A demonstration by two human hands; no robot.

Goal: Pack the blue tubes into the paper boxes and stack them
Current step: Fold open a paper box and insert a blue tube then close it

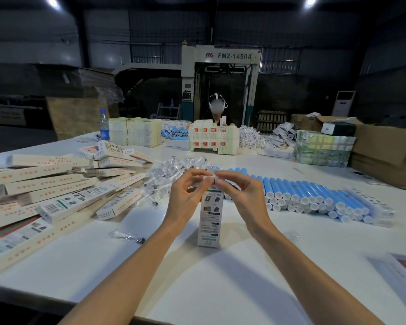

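A tall paper box point(209, 221) stands upright on the white table point(220, 285) in front of me. My left hand point(188, 195) and my right hand point(242, 195) pinch its top end from either side, fingertips meeting at the flap. What is inside the box is hidden. Blue tubes point(314, 195) with white caps lie side by side in rows to the right of my hands. Packed paper boxes point(47, 191) lie in a loose heap at the left.
Clear plastic-wrapped nozzles point(171, 172) lie piled behind my hands, one point(127, 236) loose near my left forearm. Another person point(217, 109) sits across the table behind flat box blanks point(213, 137). A water bottle point(104, 125) and cardboard cartons point(384, 151) stand at the far edges.
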